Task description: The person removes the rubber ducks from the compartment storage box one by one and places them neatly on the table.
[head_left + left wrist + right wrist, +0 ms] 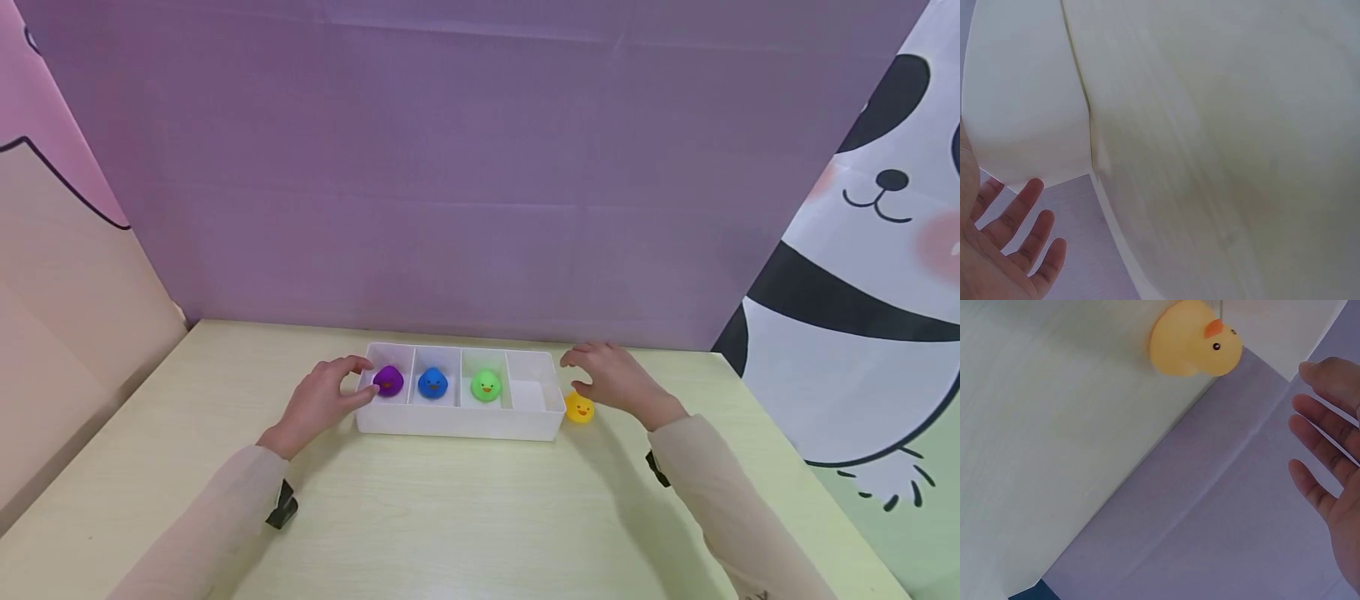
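Note:
A white box (457, 423) with a row of compartments sits on the table. From the left, it holds a purple duck (388, 381), a blue duck (432, 383) and a green duck (486, 385); its right compartment holds nothing. A yellow duck (580, 408) stands on the table just outside the right end. My left hand (321, 400) is at the box's left end, thumb tip by the purple duck, fingers spread in the left wrist view. Over the yellow duck, beside the box's right end, is my right hand (617, 379), fingers loosely bent and holding nothing.
The pale wooden table (450, 517) runs back to a purple cloth backdrop (465, 183). A panda print (862, 275) covers the right side, and a pink and beige panel (67, 275) stands at the left.

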A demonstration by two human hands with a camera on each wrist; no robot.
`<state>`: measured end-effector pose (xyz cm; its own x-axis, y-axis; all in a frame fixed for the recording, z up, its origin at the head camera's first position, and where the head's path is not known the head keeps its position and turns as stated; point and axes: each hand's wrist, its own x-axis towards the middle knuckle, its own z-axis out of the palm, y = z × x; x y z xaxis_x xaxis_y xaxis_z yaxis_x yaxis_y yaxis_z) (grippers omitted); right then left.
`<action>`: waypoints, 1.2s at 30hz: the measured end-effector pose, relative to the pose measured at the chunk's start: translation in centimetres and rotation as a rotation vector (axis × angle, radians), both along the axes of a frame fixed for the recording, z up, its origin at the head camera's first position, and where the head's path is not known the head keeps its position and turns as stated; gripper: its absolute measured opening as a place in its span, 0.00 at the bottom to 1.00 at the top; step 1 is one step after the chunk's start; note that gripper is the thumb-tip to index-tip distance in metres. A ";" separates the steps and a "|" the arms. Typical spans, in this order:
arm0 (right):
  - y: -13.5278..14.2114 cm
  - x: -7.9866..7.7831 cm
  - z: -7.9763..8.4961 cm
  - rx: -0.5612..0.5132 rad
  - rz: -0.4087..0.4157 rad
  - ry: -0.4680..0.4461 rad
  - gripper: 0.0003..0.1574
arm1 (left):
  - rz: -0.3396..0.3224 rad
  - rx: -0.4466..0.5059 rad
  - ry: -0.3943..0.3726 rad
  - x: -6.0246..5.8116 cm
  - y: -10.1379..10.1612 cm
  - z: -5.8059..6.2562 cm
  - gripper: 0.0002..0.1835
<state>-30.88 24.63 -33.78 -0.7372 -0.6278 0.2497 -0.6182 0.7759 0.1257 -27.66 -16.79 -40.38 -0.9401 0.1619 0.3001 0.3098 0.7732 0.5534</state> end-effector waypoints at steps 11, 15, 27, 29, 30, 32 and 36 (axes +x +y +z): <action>-2.6 -0.1 0.3 -0.023 0.046 0.009 0.17 | -0.011 0.000 0.017 -0.1 -0.1 0.0 0.21; -3.7 -0.1 0.2 -0.037 0.065 0.009 0.17 | -0.013 0.002 0.021 -0.1 -0.1 0.0 0.21; -6.6 -1.0 -0.8 -0.029 0.144 0.036 0.16 | -0.022 0.007 0.024 -0.1 -0.1 0.0 0.21; -7.0 -1.0 -0.8 -0.026 0.146 0.029 0.16 | -0.022 0.007 0.024 -0.1 -0.1 0.0 0.21; -7.3 -1.0 -0.8 -0.027 0.145 0.023 0.16 | -0.022 0.006 0.024 -0.1 -0.1 0.0 0.21; -7.7 -1.0 -0.6 -0.025 0.140 0.009 0.16 | -0.022 0.005 0.022 -0.1 -0.1 0.0 0.21; -8.6 -1.2 -0.5 -0.020 0.131 -0.029 0.17 | -0.013 -0.001 0.021 0.0 -0.1 0.1 0.21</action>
